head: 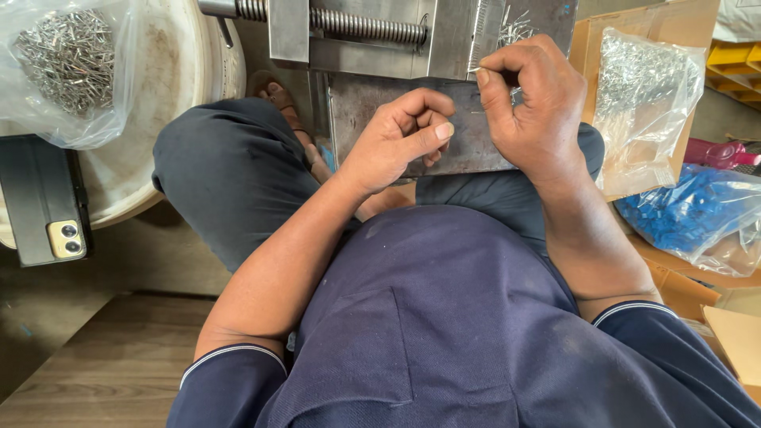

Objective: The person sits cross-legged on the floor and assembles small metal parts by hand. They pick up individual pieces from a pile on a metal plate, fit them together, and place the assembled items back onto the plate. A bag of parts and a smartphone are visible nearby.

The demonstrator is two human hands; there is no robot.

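My left hand (400, 139) is curled into a loose fist over the grey metal base plate (357, 103) of a bench vise, fingers tucked in; whether it holds anything small is hidden. My right hand (531, 103) pinches a thin metal pin (473, 70) between thumb and forefinger, right at the vise jaw (464, 32). A small pile of loose pins (515, 30) lies on the vise just above that hand. The vise's threaded screw (365, 25) runs across the top.
A clear bag of metal pins (67, 63) rests on a white bucket (186, 71) at the left, with a phone in a dark case (47, 206) beside it. At the right sit another bag of pins (642, 103), a bag of blue plastic parts (697, 210) and cardboard boxes (690, 293).
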